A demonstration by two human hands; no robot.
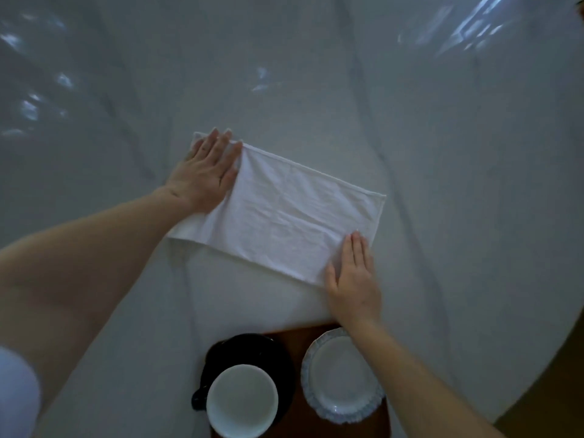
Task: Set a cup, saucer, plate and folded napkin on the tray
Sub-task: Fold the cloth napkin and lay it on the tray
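Note:
A white napkin (284, 210) lies folded into a long rectangle on the marble table. My left hand (207, 172) presses flat on its far left end with straight fingers. My right hand (354, 279) lies flat on its near right corner. Close to me sits a brown wooden tray (294, 338). On it stands a cup (241, 401), white inside with a black handle, on a black saucer (246, 349). A white plate (343, 374) with a ruffled blue rim rests on the tray's right side, partly under my right forearm.
The pale marble table (442, 153) stretches away on all sides of the napkin, glossy with window reflections. Its rounded edge (543, 374) curves down the right side, with darker floor beyond.

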